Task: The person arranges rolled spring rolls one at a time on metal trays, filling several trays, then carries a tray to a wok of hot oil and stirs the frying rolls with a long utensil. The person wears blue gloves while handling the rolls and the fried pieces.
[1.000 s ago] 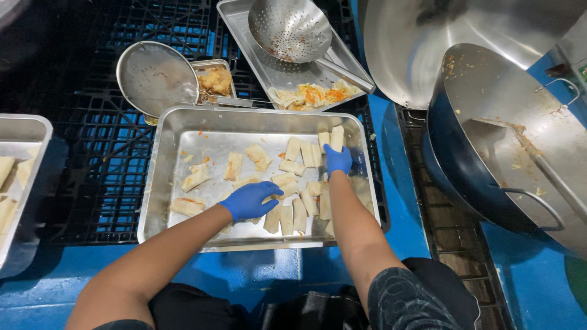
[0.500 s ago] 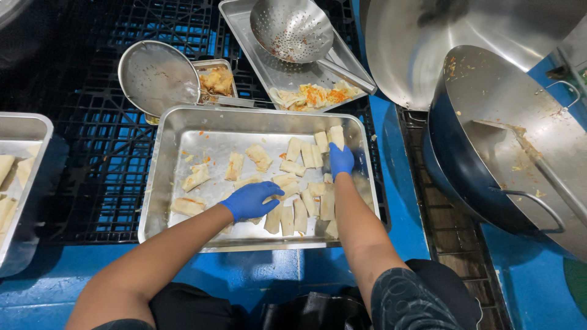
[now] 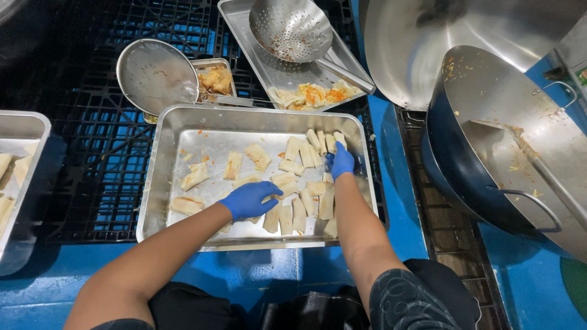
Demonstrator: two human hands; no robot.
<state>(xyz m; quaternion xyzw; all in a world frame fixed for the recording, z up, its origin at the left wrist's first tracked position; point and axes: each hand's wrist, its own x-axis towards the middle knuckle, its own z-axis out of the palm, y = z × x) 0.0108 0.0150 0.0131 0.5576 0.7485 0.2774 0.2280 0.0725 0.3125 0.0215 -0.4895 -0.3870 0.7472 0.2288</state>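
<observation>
Tray on black crate — blue floor

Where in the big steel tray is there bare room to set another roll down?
The large rectangular steel tray is bare along its far-left strip and near-left corner, bordered by scattered pale wrapped rolls. The right half is crowded around the blue-gloved left hand and blue-gloved right hand.
</observation>
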